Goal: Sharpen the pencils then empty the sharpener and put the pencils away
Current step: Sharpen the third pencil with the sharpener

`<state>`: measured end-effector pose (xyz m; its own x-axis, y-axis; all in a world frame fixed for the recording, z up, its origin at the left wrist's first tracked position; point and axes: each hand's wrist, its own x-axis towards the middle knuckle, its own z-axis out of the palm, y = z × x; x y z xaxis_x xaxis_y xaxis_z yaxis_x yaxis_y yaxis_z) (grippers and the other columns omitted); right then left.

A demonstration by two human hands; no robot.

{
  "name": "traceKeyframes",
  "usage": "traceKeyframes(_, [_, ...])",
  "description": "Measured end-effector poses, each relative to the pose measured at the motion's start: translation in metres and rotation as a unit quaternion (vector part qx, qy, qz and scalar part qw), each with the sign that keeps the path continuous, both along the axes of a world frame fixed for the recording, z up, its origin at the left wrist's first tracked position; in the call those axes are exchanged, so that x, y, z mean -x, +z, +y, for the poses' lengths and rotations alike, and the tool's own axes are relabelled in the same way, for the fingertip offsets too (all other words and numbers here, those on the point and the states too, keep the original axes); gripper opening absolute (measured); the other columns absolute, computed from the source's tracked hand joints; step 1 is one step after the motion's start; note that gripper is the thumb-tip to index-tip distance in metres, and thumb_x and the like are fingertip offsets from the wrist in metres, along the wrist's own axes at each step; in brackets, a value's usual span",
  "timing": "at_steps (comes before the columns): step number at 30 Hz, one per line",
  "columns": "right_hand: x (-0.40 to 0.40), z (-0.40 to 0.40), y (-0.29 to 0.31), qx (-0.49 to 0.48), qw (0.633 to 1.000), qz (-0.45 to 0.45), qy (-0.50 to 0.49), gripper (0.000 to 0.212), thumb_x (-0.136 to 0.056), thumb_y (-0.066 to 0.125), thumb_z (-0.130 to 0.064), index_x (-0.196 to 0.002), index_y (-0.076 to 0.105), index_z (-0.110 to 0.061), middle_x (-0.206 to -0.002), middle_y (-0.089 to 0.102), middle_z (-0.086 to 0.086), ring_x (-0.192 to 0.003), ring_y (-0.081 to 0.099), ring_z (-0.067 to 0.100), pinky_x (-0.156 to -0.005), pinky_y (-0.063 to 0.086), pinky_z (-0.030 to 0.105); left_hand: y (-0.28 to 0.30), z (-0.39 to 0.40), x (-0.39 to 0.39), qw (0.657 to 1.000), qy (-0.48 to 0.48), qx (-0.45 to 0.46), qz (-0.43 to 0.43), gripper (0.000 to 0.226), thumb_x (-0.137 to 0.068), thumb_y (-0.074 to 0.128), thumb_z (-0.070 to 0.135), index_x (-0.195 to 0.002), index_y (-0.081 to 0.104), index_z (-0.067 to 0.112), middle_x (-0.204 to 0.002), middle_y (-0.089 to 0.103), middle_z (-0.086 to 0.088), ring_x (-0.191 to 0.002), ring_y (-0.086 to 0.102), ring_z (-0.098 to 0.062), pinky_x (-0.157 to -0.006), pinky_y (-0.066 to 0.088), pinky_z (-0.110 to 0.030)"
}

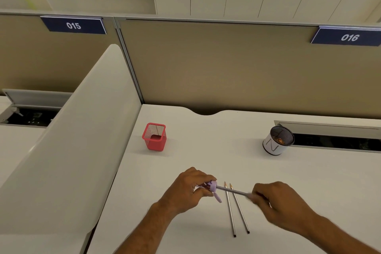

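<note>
- At desk 016, we hold a lilac sharpener [211, 186] in our left hand [190, 185], fingers curled around it, just above the white desk [195, 150].
- Our right hand [276, 202] pinches the far end of a grey pencil [233, 190], whose tip sits inside the sharpener; this hand is blurred, so we cannot tell more of the finger positions than that they close on the pencil.
- Two more pencils [237, 212] lie side by side on the desk, just right of the sharpener and under the held pencil, both with pointed tips showing bare wood; we judge these two already sharpened.
- A red mesh cup [154, 137] stands well beyond the sharpener, to its left, apparently with nothing in it.
- A round mesh pot with a white wrap [277, 141] stands well beyond the sharpener, to its right; something orange-brown shows inside, though we cannot tell what.
- By our reading, the sharpening stage is nearing its end with the third pencil in hand.
- Emptying the sharpener and putting the pencils away are not yet done.
</note>
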<state>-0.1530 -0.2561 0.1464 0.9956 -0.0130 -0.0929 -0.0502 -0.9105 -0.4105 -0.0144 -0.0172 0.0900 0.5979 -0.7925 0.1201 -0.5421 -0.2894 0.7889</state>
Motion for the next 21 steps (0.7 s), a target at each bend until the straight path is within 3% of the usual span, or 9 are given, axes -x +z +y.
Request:
traceKeyframes(2, [0.002, 0.002, 0.001, 0.04, 0.995, -0.084, 0.018, 0.017, -0.085, 0.063, -0.044, -0.081, 0.063, -0.028, -0.059, 0.049, -0.019, -0.046, 0.046, 0.001, -0.045, 0.046, 0.026, -0.001, 0.0, -0.001, 1.0, 0.003, -0.006, 0.016, 0.015, -0.086, 0.068, 0.021, -0.093, 0.065, 0.033, -0.094, 0.069, 0.021, -0.088, 0.056, -0.01, -0.077, 0.043, -0.014])
traceKeyframes(5, [0.002, 0.0, -0.005, 0.154, 0.964, -0.195, 0.095, 0.019, -0.087, 0.06, -0.029, -0.08, 0.071, -0.016, -0.058, 0.057, -0.006, -0.043, 0.048, 0.018, -0.036, 0.039, 0.029, -0.002, 0.001, -0.001, 0.999, 0.014, -0.008, 0.042, 0.018, -0.084, 0.067, 0.023, -0.098, 0.066, 0.034, -0.093, 0.07, 0.02, -0.089, 0.057, -0.009, -0.076, 0.045, -0.015])
traceKeyframes(7, [0.002, -0.001, -0.009, 0.204, 0.946, -0.227, 0.112, 0.023, -0.089, 0.058, -0.027, -0.077, 0.071, -0.013, -0.055, 0.053, -0.002, -0.042, 0.045, 0.021, -0.036, 0.036, 0.03, -0.003, 0.001, -0.002, 0.999, 0.014, -0.01, 0.041, 0.018, -0.084, 0.067, 0.023, -0.096, 0.064, 0.036, -0.094, 0.069, 0.021, -0.089, 0.057, -0.009, -0.075, 0.043, -0.013])
traceKeyframes(11, [0.0, 0.0, -0.009, 0.196, 0.963, -0.157, 0.1, 0.042, -0.096, 0.039, -0.04, -0.069, 0.065, -0.02, -0.047, 0.052, -0.007, -0.034, 0.044, 0.017, -0.034, 0.033, 0.026, -0.001, 0.002, -0.004, 1.0, 0.01, -0.011, 0.012, 0.017, -0.086, 0.069, 0.021, -0.096, 0.065, 0.033, -0.097, 0.07, 0.021, -0.091, 0.056, -0.009, -0.077, 0.043, -0.012])
traceKeyframes(14, [-0.004, 0.0, -0.007, 0.153, 0.984, -0.042, 0.084, 0.041, -0.1, 0.03, -0.045, -0.083, 0.063, -0.026, -0.064, 0.066, -0.009, -0.053, 0.058, 0.014, -0.054, 0.044, 0.027, 0.0, 0.001, -0.003, 1.0, 0.0, -0.009, -0.002, 0.014, -0.087, 0.068, 0.019, -0.094, 0.065, 0.031, -0.097, 0.07, 0.019, -0.09, 0.055, -0.008, -0.078, 0.043, -0.013])
traceKeyframes(15, [-0.004, -0.002, -0.007, 0.101, 0.993, 0.008, 0.067, 0.038, -0.101, 0.032, -0.046, -0.088, 0.062, -0.027, -0.068, 0.067, -0.009, -0.059, 0.058, 0.013, -0.061, 0.045, 0.027, 0.001, 0.001, -0.003, 1.0, -0.002, -0.008, -0.004, 0.014, -0.087, 0.069, 0.019, -0.094, 0.065, 0.031, -0.097, 0.071, 0.019, -0.09, 0.055, -0.008, -0.078, 0.044, -0.015])
traceKeyframes(17, [-0.007, -0.005, -0.004, 0.022, 0.997, 0.059, 0.041, 0.037, -0.1, 0.038, -0.047, -0.085, 0.064, -0.025, -0.056, 0.057, -0.012, -0.054, 0.051, 0.009, -0.06, 0.04, 0.024, 0.001, 0.0, -0.002, 1.0, -0.006, -0.008, -0.001, 0.015, -0.087, 0.069, 0.018, -0.094, 0.066, 0.031, -0.097, 0.071, 0.018, -0.09, 0.055, -0.008, -0.079, 0.045, -0.016])
traceKeyframes(19, [-0.008, -0.006, 0.001, -0.037, 0.997, 0.071, 0.018, 0.036, -0.098, 0.045, -0.046, -0.078, 0.066, -0.023, -0.049, 0.051, -0.011, -0.05, 0.047, 0.008, -0.055, 0.037, 0.021, 0.0, 0.0, -0.001, 1.0, -0.003, -0.009, 0.009, 0.015, -0.086, 0.069, 0.018, -0.095, 0.067, 0.031, -0.097, 0.071, 0.019, -0.089, 0.055, -0.006, -0.079, 0.044, -0.014])
traceKeyframes(21, [-0.006, -0.006, 0.003, -0.039, 0.998, 0.046, 0.005, 0.026, -0.09, 0.057, -0.048, -0.079, 0.065, -0.026, -0.056, 0.057, -0.011, -0.053, 0.051, 0.007, -0.057, 0.043, 0.023, -0.002, 0.0, -0.001, 1.0, -0.001, -0.015, 0.022, 0.016, -0.085, 0.07, 0.02, -0.096, 0.067, 0.03, -0.096, 0.069, 0.023, -0.09, 0.056, -0.006, -0.078, 0.044, -0.012])
